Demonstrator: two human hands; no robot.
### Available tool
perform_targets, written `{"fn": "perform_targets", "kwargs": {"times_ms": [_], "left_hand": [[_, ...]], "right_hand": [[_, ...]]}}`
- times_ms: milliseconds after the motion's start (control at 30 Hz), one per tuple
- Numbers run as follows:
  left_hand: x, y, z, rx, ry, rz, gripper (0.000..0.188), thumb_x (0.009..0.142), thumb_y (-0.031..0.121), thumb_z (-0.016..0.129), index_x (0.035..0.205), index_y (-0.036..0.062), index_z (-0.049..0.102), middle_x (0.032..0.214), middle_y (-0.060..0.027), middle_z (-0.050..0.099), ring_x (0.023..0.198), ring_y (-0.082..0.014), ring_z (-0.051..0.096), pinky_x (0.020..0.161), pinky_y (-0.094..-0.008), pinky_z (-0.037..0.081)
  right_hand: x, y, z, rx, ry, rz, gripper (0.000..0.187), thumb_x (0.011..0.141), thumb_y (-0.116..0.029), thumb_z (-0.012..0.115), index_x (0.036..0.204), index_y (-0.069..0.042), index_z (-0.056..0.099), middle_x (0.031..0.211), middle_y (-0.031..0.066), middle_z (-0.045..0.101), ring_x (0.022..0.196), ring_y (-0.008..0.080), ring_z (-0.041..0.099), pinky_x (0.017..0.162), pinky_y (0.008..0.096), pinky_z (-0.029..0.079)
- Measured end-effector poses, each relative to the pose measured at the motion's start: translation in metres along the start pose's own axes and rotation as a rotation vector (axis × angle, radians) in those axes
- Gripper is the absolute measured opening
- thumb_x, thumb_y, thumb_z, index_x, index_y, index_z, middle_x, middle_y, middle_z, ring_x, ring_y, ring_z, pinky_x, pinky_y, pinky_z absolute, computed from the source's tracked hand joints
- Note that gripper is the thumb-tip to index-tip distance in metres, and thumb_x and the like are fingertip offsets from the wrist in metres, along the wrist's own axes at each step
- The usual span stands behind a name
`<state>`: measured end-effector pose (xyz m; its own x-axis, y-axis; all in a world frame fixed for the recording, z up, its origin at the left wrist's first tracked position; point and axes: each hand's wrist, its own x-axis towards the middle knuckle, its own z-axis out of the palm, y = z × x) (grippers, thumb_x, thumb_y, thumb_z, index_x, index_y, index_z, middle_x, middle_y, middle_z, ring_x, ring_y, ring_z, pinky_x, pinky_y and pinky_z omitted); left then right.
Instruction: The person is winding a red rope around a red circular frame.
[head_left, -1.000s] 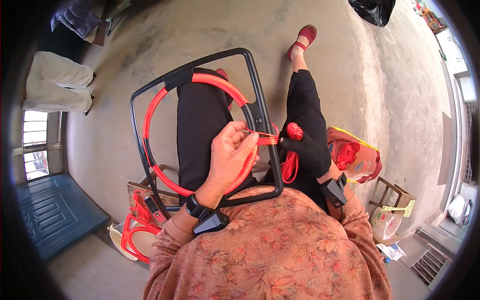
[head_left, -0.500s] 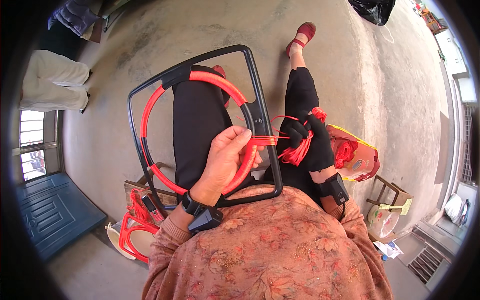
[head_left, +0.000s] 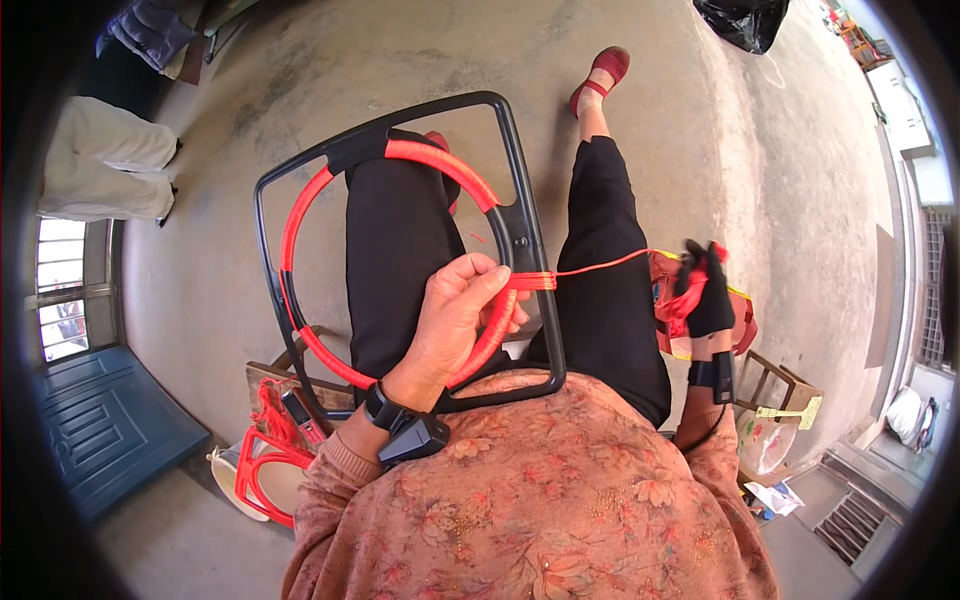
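Observation:
A black metal frame (head_left: 533, 215) with a round inner ring lies across my lap. Much of the ring is wrapped in red cord (head_left: 440, 160), with bare black stretches between. My bare left hand (head_left: 465, 305) pinches the ring's right side where several turns of red cord (head_left: 532, 281) bridge to the outer bar. From these turns a single strand (head_left: 605, 266) runs taut to the right. My right hand (head_left: 706, 295), in a black glove, is closed around a bundle of red cord (head_left: 688, 298), out beyond my right thigh; its fingers are somewhat blurred.
Behind my right hand stands a red and yellow bag (head_left: 743, 320). A wooden stool (head_left: 785, 385) is at right. At lower left are a phone (head_left: 302, 415), loose red cord (head_left: 272, 408) and a red frame (head_left: 262, 475). A person in pale trousers (head_left: 110, 160) stands at far left.
My right hand has moved right, away from the frame, with the cord bundle. The slack loops have become one straight strand. My left hand stays at the ring.

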<state>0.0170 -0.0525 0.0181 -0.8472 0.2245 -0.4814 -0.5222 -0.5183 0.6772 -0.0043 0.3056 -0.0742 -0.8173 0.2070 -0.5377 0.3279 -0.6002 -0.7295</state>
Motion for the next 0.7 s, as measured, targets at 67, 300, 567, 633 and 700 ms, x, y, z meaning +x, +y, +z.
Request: {"fn": "perform_targets", "kwargs": {"times_ms": [67,300,567,633,700], "left_hand": [[0.002,0.002,0.002,-0.027,-0.034,-0.004,0.011,0.095,0.013,0.057,0.09,0.0043,0.054,0.082,-0.014,0.067,0.062,-0.0171,0.066,0.054,-0.026,0.055],[0.005,0.001,0.006,0.032,-0.015,0.034,0.022,0.098,0.026,0.053,0.095,0.0042,0.054,0.085,-0.0101,0.066,0.067,-0.0169,0.066,0.056,-0.0252,0.055],[0.003,0.006,0.013,0.153,-0.006,0.326,0.041,0.101,0.031,0.042,0.129,0.0009,0.045,0.12,-0.0109,0.057,0.099,-0.0154,0.059,0.083,-0.0287,0.049],[0.007,0.002,0.01,0.24,0.053,0.42,0.037,0.1,0.025,0.045,0.128,0.0007,0.046,0.119,-0.0095,0.058,0.102,-0.0144,0.058,0.086,-0.0284,0.047],[0.006,0.002,0.007,0.223,0.051,0.327,0.027,0.097,0.01,0.048,0.122,0.001,0.053,0.115,-0.0059,0.06,0.104,-0.0106,0.056,0.089,-0.0275,0.045]], "right_hand": [[0.054,0.002,-0.125,0.314,-0.129,-0.082,0.034,0.096,-0.034,0.056,0.108,-0.003,0.061,0.079,0.0002,0.059,0.071,0.0115,0.055,0.063,0.0238,0.046],[0.047,-0.029,-0.081,0.132,0.219,-0.185,0.033,0.091,-0.021,0.062,0.116,0.0,0.058,0.104,0.0104,0.065,0.094,0.0211,0.062,0.084,0.0325,0.05],[-0.066,-0.008,0.188,-1.39,-0.474,-1.428,0.028,0.074,-0.002,0.063,0.102,-0.006,0.063,0.106,0.0115,0.064,0.094,0.0306,0.064,0.078,0.0379,0.051],[-0.073,-0.009,0.202,-1.424,-0.588,-1.548,0.028,0.074,-0.004,0.063,0.101,-0.006,0.064,0.107,0.0109,0.064,0.096,0.0282,0.063,0.08,0.036,0.051],[-0.077,-0.006,0.201,-1.352,-0.52,-1.343,0.025,0.077,-0.005,0.063,0.102,-0.004,0.063,0.106,0.0106,0.064,0.097,0.024,0.063,0.082,0.0322,0.05]]}}
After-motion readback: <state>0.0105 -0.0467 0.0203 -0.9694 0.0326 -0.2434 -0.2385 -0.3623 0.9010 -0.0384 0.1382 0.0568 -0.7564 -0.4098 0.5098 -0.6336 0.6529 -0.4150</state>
